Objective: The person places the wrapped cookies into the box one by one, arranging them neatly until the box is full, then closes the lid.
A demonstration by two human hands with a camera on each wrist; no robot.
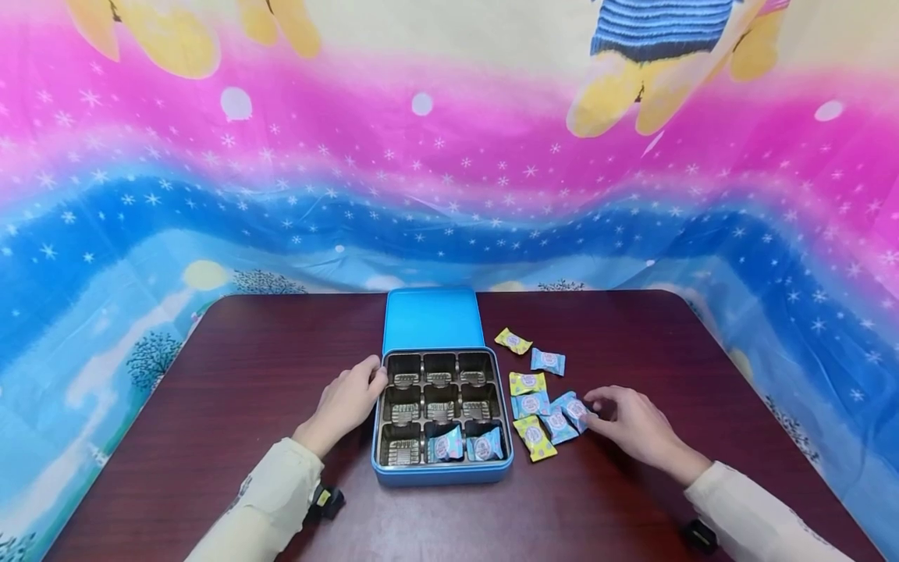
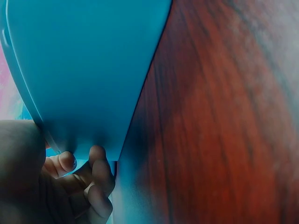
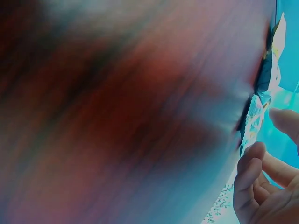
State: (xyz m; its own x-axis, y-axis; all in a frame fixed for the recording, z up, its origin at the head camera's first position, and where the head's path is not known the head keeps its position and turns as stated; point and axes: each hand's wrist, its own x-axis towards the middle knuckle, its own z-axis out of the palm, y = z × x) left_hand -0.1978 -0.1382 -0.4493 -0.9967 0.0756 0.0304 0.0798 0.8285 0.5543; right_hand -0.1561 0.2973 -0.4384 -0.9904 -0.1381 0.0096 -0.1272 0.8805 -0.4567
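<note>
A blue tin box (image 1: 444,474) stands on the table, its inside split by a dark plastic tray (image 1: 422,417) with several compartments. Two blue wrapped candies lie in the front row: one candy (image 1: 446,444) in the middle compartment, another candy (image 1: 485,446) in the right one. My left hand (image 1: 349,402) touches the tin's left side near the back corner with loosely bent fingers (image 2: 97,154). Beside a blue candy (image 1: 576,412) to the right of the tin is my right hand (image 1: 635,421), thumb and forefinger apart around its near end.
Several loose candies lie right of the tin, among them yellow ones (image 1: 534,439) (image 1: 513,341) and a blue one (image 1: 548,361). The tin's blue lid (image 1: 431,318) lies open behind it. A patterned cloth (image 1: 449,195) hangs beyond the dark red table (image 1: 281,351).
</note>
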